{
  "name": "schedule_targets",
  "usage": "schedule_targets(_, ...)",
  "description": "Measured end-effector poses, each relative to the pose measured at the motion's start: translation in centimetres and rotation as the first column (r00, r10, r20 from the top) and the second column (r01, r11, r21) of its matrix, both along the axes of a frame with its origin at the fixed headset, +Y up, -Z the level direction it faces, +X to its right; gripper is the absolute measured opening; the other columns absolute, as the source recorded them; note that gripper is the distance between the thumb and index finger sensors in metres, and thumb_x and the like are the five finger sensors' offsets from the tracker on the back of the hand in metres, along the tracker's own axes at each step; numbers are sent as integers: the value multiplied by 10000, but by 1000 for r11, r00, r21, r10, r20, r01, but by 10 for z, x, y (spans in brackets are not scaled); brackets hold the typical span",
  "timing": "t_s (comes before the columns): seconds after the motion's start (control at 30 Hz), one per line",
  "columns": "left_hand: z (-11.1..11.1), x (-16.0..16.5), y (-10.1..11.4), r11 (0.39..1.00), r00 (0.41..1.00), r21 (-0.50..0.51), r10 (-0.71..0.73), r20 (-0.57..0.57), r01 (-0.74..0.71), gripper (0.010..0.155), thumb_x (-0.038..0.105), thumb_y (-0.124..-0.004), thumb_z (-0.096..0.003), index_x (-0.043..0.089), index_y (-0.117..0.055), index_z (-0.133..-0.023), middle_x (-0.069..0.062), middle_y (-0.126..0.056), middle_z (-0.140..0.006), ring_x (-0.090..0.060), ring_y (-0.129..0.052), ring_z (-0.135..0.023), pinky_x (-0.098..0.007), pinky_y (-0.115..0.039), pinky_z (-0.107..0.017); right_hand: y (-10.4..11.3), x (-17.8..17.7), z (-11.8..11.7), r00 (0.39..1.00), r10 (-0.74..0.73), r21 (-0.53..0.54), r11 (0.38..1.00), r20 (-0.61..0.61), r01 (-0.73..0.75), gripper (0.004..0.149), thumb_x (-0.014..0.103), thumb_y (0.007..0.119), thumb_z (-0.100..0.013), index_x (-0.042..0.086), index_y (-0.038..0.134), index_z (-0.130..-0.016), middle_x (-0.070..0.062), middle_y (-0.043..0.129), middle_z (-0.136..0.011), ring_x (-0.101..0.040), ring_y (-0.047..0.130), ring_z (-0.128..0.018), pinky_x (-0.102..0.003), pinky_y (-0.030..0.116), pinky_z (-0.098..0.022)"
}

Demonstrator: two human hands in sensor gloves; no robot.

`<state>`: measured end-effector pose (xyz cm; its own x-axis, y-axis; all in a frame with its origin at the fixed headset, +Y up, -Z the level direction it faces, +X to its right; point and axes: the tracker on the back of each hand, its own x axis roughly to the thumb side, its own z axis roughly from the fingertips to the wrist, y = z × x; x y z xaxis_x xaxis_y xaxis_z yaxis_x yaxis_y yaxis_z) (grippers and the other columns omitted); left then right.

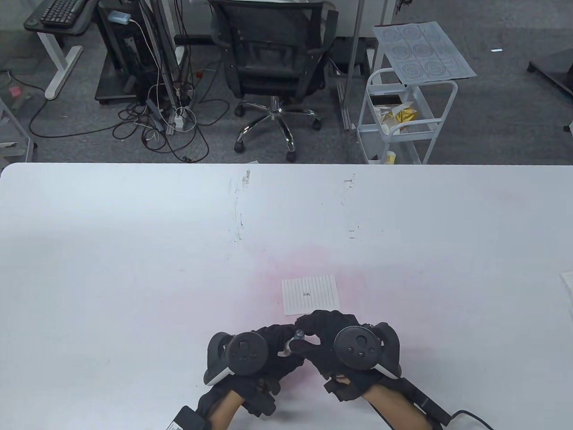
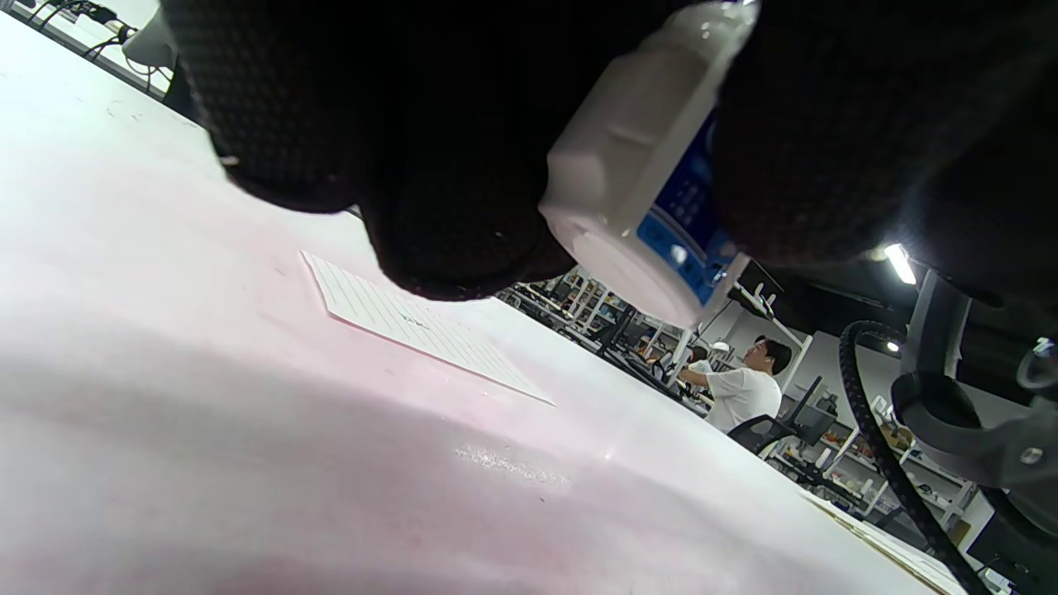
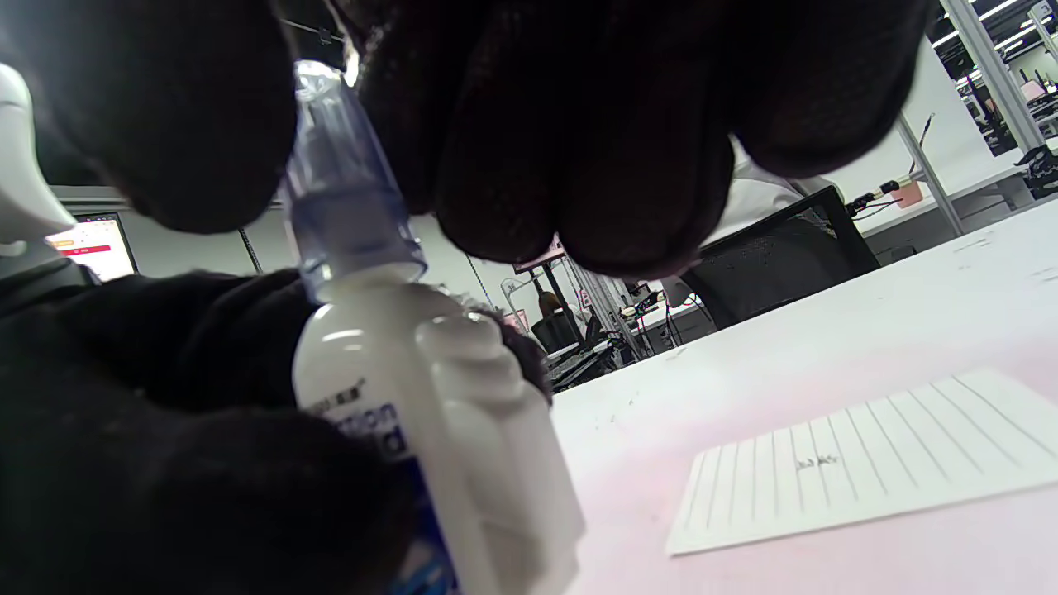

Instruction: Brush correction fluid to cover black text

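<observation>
Near table front edge: left hand (image 1: 264,354) grips correction fluid bottle (image 3: 430,430); right hand (image 1: 331,340) pinches its cap (image 3: 347,207).

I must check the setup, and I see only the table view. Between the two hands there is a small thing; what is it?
Observer: A white correction fluid bottle; the left hand holds its body.
Operator: Is its cap off?
Observer: Not yet. The right hand pinches the translucent blue cap, which sits on the neck.
Operator: Is the bottle standing on the table?
Observer: No, the left wrist view shows its base lifted above the table, clear of the lined paper.
</observation>
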<state>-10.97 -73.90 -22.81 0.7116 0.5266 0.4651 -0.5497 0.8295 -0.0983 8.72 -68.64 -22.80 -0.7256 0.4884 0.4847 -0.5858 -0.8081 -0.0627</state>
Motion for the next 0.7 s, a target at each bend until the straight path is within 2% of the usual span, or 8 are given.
schedule_targets(0.23, 3, 3, 3, 999, 999, 32, -41, 5, 40, 595, 513, -971, -299, 223, -860, -806, -48, -1028, -705, -213, -1093, -502, -399, -891, -449, 1, -5, 2, 998, 15, -17, 1000, -68, -16, 509, 495, 891, -336, 185, 846, -737, -66, 900, -667, -309, 997, -496, -552, 761, -488)
schedule_targets(0.47, 3, 3, 4, 998, 998, 32, -60, -5, 60, 592, 514, -978, -293, 229, -868, -801, -45, -1032, -701, -214, -1093, -499, -400, -890, -450, -1, -7, 2, 991, 2, -101, 995, -131, -16, 514, 424, 845, -382, 186, 786, -833, -80, 831, -797, -363, 942, -650, -585, 701, -555)
schedule_targets(0.6, 3, 2, 4, 997, 998, 34, -64, -9, 64, 595, 512, -978, -295, 225, -867, -804, -48, -1030, -702, -215, -1091, -500, -401, -889, -450, -2, -4, 2, 999, 8, -62, 998, -34, -10, 652, 606, 849, -329, 194, 768, -827, -66, 817, -787, -353, 932, -631, -579, 697, -548)
schedule_targets(0.7, 3, 4, 4, 996, 997, 39, -82, -2, 82, 597, 512, -983, -291, 228, -868, -802, -46, -1029, -703, -214, -1090, -502, -402, -889, -452, -2, -3, 4, 997, 61, 12, 998, 57, -61, 580, 653, 846, -295, 230, 810, -691, -20, 865, -656, -296, 970, -511, -558, 735, -509)
